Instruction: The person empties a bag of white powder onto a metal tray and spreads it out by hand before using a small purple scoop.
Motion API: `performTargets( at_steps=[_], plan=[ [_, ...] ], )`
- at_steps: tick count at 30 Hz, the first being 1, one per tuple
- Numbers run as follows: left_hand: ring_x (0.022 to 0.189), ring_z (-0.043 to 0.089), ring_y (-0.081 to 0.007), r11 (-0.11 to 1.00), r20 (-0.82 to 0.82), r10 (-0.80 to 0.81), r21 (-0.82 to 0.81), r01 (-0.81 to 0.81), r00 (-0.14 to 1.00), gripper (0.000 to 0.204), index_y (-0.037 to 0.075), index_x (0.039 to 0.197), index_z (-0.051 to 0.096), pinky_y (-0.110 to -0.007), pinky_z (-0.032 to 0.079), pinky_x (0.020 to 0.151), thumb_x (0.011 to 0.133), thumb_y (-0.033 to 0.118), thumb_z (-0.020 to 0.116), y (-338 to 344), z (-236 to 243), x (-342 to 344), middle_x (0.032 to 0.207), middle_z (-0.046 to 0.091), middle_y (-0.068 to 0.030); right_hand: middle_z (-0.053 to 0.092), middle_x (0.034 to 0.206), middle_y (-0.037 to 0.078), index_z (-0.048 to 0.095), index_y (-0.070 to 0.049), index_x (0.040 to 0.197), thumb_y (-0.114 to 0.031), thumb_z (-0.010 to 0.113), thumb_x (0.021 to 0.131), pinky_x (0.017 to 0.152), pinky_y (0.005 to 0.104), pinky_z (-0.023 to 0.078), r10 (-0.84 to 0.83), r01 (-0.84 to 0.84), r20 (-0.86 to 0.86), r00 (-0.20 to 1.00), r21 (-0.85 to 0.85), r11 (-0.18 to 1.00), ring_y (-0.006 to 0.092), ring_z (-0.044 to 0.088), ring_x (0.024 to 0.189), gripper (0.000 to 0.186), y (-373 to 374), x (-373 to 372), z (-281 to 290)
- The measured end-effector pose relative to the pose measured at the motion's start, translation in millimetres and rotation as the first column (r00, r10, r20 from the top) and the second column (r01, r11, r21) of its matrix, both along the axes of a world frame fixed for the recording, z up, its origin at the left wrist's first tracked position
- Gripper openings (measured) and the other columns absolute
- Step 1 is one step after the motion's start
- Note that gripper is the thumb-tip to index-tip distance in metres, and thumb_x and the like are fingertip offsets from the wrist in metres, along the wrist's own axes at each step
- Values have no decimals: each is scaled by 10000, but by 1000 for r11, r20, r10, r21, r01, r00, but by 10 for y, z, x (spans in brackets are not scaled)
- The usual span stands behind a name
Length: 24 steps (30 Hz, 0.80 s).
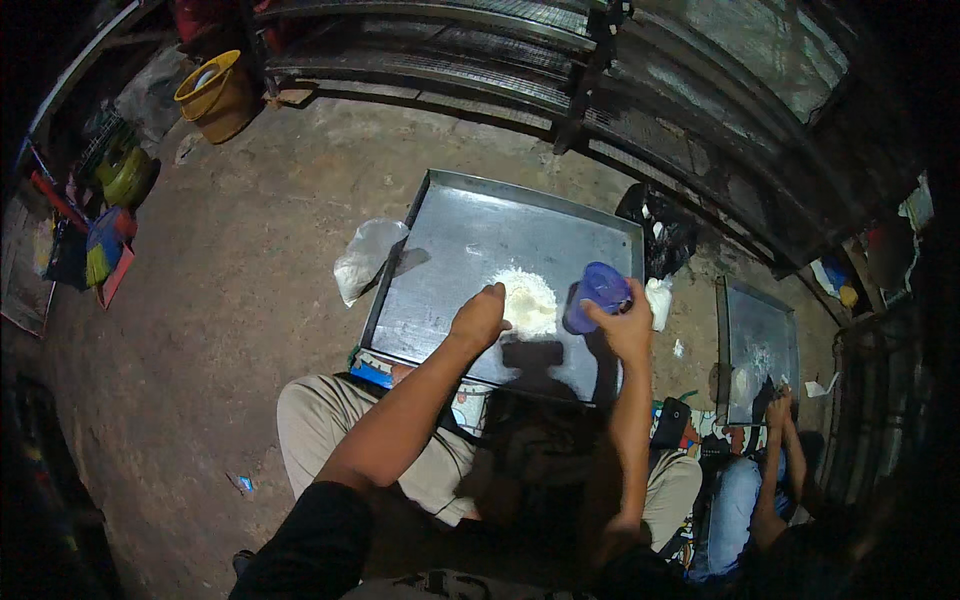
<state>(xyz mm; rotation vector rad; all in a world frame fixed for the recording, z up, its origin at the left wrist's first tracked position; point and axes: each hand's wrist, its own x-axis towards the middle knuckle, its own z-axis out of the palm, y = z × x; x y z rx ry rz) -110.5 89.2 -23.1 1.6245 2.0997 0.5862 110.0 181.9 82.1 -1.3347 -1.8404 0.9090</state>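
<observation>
A wide metal tray (465, 220) with raised sides lies in front of me. On it is a round heap of white powder (532, 303), which looks like flour. My left hand (481, 318) is at the heap's left edge, fingers curled in; whatever they may hold is hidden. To the right of the heap, my right hand (626, 325) grips a purple plastic cup (603, 288) by its near side. The cup is tilted above the tray, and its contents cannot be made out. Dark shadows of my head and arm fall across the tray's near part.
A clear bag of white stuff (366, 260) leans by the tray's left side. A black plastic bag (668, 235) sits at its right. Dark metal racks (430, 65) stand beyond. A yellow bucket (216, 98) is far left. At right, a co-worker's hands (779, 408) are over another tray (758, 318).
</observation>
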Motion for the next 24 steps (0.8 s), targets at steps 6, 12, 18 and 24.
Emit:
performTargets(
  at_steps=[6,12,18,24],
  plan=[
    [1058,600,-422,984,124,-49,174,27,991,620,-18,1133,540,-463,498,906,681,238,879,-27,-33,-152,1107,601,-235,711,975,153,590,36,1128,-249,897,623,801,377,541,-242,238,16,970,128,963,248,690,876,657,145,659,288],
    [1306,440,-416,991,-91,-125,39,129,988,1121,-38,1458,326,-447,383,1103,594,359,920,-71,62,-212,1422,459,-236,696,1053,216,582,-3,1145,-266,898,595,861,424,530,-547,502,261,795,223,836,363,686,971,686,274,1285,41],
    [1324,412,-427,987,-146,-147,48,155,978,1160,-47,1476,296,-455,360,1123,584,365,914,-14,-10,-205,1443,438,-251,682,1131,227,557,4,1232,-335,886,592,928,444,506,-736,704,244,631,217,676,391,665,1051,796,586,1569,-688],
    [1281,456,-405,978,-217,-146,118,175,965,1119,-47,1463,317,-457,423,1046,594,332,912,-69,-1,-178,1423,478,-210,665,1169,212,559,-29,1241,-301,924,577,955,453,498,-778,800,287,558,64,597,398,643,1087,805,554,1399,-652]
  ],
)
